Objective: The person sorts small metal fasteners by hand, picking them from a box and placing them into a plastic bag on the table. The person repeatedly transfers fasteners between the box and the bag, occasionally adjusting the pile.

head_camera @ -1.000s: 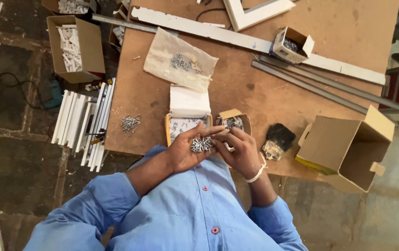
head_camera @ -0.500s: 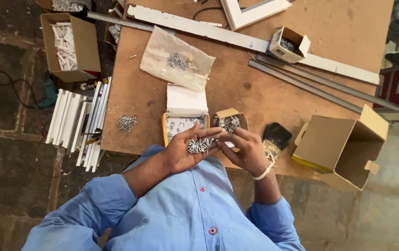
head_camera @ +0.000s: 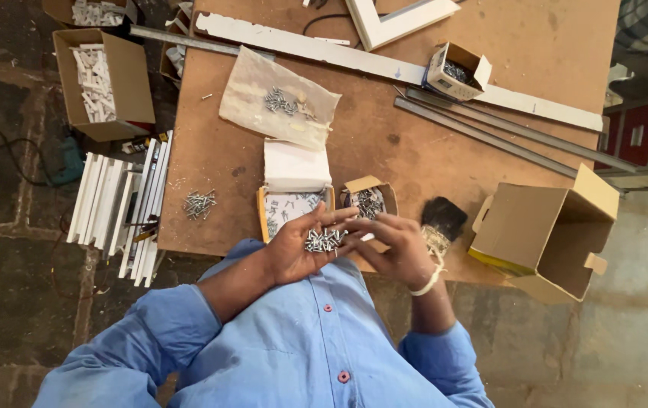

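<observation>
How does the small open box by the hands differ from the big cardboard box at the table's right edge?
The small box stands upright, packed with metal screws; the big cardboard box lies tipped on its side and shows nothing inside. The small box sits right beside the left hand; the big one stands beyond the right hand and overhangs the table. Both are brown cardboard with flaps open.

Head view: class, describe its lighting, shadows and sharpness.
Head view: soft, even daylight, no glare; only faint shadows beside the open cardboard box; the screws in the left hand are sharp enough to tell apart; the edges show slight wide-angle bending.
</observation>
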A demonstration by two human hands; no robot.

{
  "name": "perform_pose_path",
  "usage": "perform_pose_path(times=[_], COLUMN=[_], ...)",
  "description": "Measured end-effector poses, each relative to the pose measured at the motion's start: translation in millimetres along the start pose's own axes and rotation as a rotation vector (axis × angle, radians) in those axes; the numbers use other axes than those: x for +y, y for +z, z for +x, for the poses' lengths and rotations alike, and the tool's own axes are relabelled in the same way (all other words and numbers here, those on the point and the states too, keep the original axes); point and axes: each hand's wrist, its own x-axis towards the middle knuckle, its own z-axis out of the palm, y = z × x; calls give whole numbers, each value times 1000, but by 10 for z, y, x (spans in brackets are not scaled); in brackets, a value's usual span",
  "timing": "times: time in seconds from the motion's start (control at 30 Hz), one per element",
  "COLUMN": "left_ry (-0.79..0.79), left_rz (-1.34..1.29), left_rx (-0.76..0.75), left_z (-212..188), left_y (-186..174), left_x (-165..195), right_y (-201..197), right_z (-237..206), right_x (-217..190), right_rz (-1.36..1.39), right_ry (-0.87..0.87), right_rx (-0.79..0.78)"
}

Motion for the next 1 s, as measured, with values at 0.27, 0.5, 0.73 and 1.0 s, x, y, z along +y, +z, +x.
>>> perform_pose_path(times=[0.27, 0.5, 0.73, 1.0], left_ry=[-28, 5, -53, -39], left_rz=[38, 98, 65, 129], left_rx=[129, 136, 129, 121], left_z=[-65, -30, -22, -47], left_y=[68, 229, 184, 131], left_x=[42, 54, 37, 68], right_y=[109, -343, -143, -28], right_z=[-75, -190, -155, 26], right_x=[59, 95, -33, -134], right_rz=[95, -93, -15, -145], right_ry=[118, 249, 43, -35], right_rx=[15, 124, -66, -188])
